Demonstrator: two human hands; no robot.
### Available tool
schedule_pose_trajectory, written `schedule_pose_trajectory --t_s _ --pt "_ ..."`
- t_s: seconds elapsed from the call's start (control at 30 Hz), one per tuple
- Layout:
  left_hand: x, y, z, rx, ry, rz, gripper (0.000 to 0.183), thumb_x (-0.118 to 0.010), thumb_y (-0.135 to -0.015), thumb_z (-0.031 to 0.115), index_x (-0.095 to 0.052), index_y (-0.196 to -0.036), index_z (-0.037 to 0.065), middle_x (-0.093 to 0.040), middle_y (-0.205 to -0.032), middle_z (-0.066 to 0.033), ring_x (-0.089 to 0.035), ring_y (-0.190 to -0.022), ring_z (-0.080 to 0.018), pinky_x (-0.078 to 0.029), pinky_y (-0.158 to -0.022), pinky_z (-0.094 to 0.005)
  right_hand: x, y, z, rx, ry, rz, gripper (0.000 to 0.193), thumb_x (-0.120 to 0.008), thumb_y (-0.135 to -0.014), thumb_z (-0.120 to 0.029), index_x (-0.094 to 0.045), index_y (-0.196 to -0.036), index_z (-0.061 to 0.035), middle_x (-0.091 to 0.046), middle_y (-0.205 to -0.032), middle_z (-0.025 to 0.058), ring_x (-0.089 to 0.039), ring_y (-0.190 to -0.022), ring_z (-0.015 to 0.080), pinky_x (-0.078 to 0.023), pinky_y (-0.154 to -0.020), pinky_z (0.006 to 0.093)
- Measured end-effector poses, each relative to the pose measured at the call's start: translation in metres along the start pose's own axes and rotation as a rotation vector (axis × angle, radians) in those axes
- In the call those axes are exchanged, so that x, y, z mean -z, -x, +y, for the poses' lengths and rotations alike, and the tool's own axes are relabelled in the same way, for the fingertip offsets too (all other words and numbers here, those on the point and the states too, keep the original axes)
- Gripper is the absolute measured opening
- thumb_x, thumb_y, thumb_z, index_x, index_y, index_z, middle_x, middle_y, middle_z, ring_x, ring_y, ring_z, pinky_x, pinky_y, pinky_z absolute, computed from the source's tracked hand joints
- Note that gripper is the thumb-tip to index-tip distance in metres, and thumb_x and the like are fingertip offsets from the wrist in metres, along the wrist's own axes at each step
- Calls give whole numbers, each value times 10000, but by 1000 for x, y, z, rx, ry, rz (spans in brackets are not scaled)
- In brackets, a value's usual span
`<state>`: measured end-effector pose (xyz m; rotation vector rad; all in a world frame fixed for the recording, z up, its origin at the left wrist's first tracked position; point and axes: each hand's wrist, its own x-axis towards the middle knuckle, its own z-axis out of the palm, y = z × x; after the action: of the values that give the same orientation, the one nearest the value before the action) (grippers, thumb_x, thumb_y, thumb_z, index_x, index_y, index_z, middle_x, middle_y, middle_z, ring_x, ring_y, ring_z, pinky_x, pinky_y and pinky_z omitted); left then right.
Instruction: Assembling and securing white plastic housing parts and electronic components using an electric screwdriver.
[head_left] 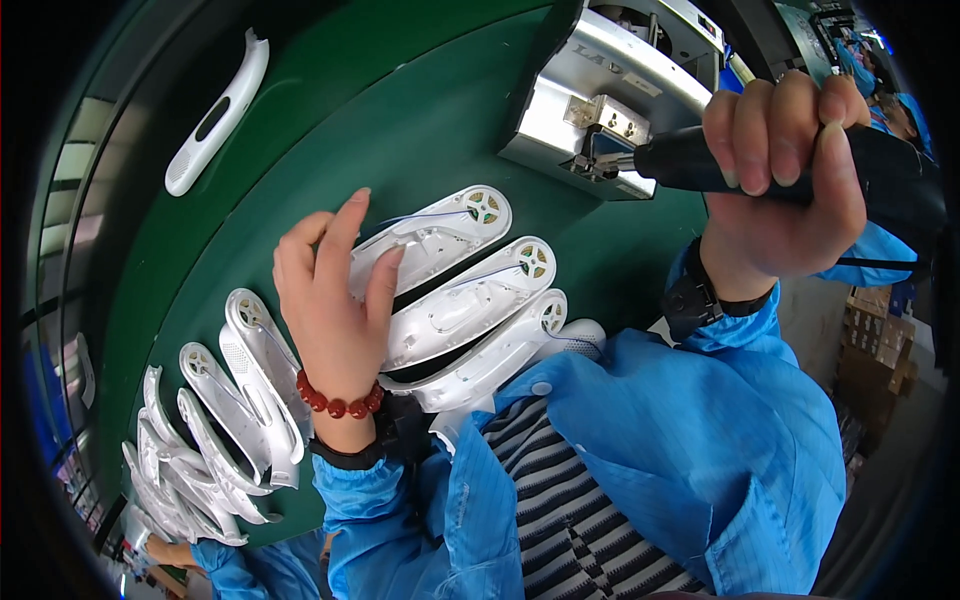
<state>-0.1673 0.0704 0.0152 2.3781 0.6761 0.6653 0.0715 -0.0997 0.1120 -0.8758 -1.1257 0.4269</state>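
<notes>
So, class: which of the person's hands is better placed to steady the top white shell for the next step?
Probably the left hand: its fingers already rest on the top white shell on the green table. The right hand is raised away, gripping the black power tool.

My green work surface [400, 110] carries a metal fixture [600, 90]. Below and left of the fixture lie three white plastic housings [450, 285] side by side; further left of it sits a heap of more housings [215, 430], perhaps overlapping, and far left one single white piece [215, 110]
</notes>
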Motion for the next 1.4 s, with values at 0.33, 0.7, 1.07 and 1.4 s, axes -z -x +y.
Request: schedule_pose_trajectory --t_s 0.33,0.7,1.07,1.4 --pt "-2 5 3 -60 -89 -151 317 -698 -795 100 -649 -1106 68 -638 -1048 -102 -594 -963 -283 -436 -821 -356 3 13 31 -12 120 179 158 -460 -924 -88 -457 -1076 -45 -477 -714 67 -487 -582 158 -426 -581 343" --pt "0 6 7 -100 -66 -58 326 -720 -742 31 -663 -1063 41 -625 -1048 -119 -576 -962 -299 -448 -851 -369 -5 13 24 -67 -17 191 141 -453 -931 -119 -459 -1060 -62 -462 -705 32 -474 -570 125 -408 -575 303" --pt "-3 14 29 -117 275 4 349 -804 -678 141 -690 -1004 87 -623 -966 -55 -563 -877 -252 -410 -756 -343 -71 -4 36 -76 -354 -150 162 -377 -975 -190 -432 -1106 -111 -465 -746 -11 -467 -582 93 -409 -597 287" --pt "-3 16 22 -79 304 -36 123 -777 -701 29 -681 -774 3 -647 -762 -71 -584 -679 -228 -431 -656 -313 -87 -4 50 -133 -360 -178 149 -425 -981 -164 -420 -1117 -104 -495 -768 3 -483 -578 107 -418 -583 288"
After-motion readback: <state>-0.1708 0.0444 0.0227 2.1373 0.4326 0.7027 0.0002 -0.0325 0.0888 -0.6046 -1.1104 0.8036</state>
